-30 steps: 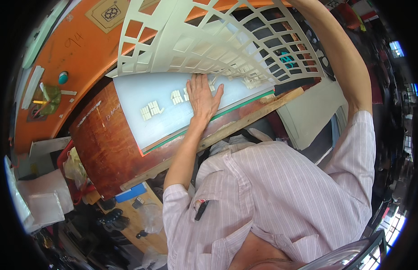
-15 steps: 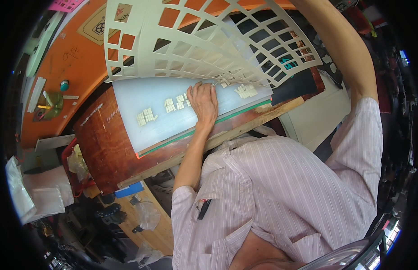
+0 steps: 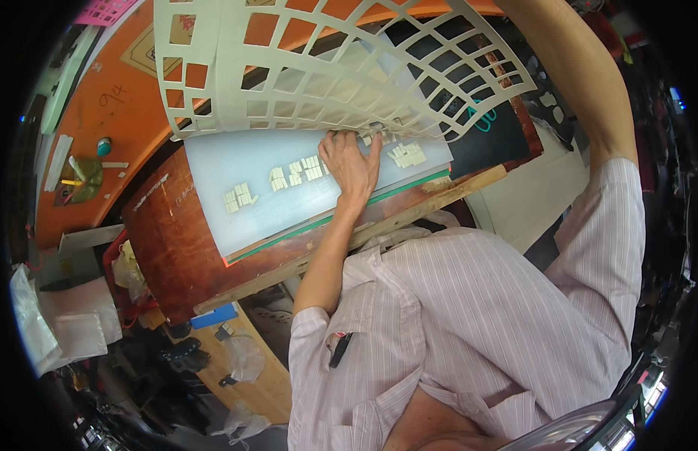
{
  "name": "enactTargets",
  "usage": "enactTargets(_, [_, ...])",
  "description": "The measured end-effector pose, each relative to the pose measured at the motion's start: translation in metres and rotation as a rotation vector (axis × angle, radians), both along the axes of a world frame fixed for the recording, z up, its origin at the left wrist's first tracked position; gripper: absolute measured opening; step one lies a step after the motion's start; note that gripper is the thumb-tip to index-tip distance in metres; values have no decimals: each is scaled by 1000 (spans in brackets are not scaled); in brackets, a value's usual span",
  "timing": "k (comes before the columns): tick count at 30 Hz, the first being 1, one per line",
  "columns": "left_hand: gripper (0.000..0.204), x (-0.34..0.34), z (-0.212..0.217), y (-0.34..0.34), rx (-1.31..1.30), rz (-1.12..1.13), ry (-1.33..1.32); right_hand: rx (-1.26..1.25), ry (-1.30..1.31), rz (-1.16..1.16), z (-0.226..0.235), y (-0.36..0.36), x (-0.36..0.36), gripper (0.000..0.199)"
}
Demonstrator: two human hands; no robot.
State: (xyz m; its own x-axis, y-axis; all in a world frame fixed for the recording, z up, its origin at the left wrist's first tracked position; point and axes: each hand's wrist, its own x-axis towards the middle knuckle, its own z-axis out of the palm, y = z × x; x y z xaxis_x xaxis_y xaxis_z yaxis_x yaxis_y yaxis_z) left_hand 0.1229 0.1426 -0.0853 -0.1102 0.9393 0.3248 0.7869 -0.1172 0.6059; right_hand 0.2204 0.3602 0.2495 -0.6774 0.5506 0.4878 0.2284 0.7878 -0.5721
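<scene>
Lattice sheet (image 3: 311, 68) half peeled; left hand (image 3: 350, 161) flat on white board (image 3: 244, 169), grasping nothing; right grip unseen; cut pieces (image 3: 304, 171) remain.

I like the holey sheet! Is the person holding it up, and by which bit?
The right arm lifts the cut-out sheet, but its grip is out of view. The left hand presses flat on the white board, holding nothing.

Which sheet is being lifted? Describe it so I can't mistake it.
Start at the reddish-brown workbench with the flat pale board. Curling up above it is the cream sheet, the only one punched through with rows of rectangular holes.
</scene>
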Motion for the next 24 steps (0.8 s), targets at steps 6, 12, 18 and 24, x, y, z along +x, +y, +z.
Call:
enactTargets(6, [22,4,-13,0,21,-22,-72,-49,-103,-118,5,-4,5,34])
enactTargets(12, [20,-13,-8,-13,-56,-103,7,-49,3,-85,7,-2,-2,31])
enactTargets(18, [32,-20,7,-21,-32,-116,144,40,-103,-88,17,11,-4,29])
enactTargets(24, [47,-12,17,-23,26,-135,27,98,-76,-73,25,10,-14,26])
